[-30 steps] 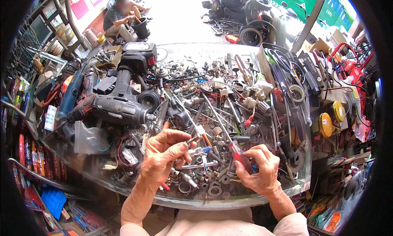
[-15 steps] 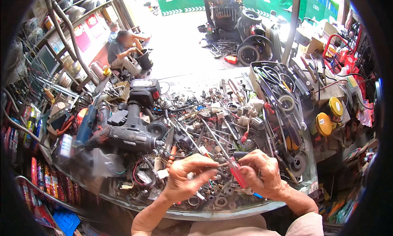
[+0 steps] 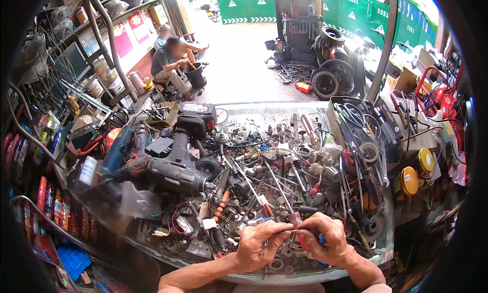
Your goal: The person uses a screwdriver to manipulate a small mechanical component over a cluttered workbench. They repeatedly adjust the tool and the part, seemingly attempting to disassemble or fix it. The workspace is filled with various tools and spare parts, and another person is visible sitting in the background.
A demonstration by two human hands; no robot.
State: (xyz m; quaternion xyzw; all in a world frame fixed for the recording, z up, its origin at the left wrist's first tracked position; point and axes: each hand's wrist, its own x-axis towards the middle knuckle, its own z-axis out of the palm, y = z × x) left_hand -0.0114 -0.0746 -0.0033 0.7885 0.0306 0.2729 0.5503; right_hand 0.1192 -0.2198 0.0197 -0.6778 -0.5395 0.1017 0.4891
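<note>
Above the near part of the cluttered bench, my right hand (image 3: 324, 238) is closed on a screwdriver (image 3: 295, 219) with a red, partly clear handle. Its long metal shaft slants away to the upper left, over the loose parts. My left hand (image 3: 262, 244) has its thumb and forefinger pinched together beside the handle, close to the right fingertips. A small thin piece seems to be between the fingertips, too small to name. Under both hands lie washers, rings and bits of wire.
A black cordless impact wrench (image 3: 170, 171) lies left of the hands, near a blue power tool (image 3: 118, 149). To the right stands a tray (image 3: 333, 112) of cables and tools. Yellow-lidded jars (image 3: 409, 181) are beyond it. Two people sit at the far left by a black bucket (image 3: 195, 77).
My left thumb and forefinger have come together in a pinch, and my hands are closer to each other. The view has shifted, so the bench sits lower and further right.
</note>
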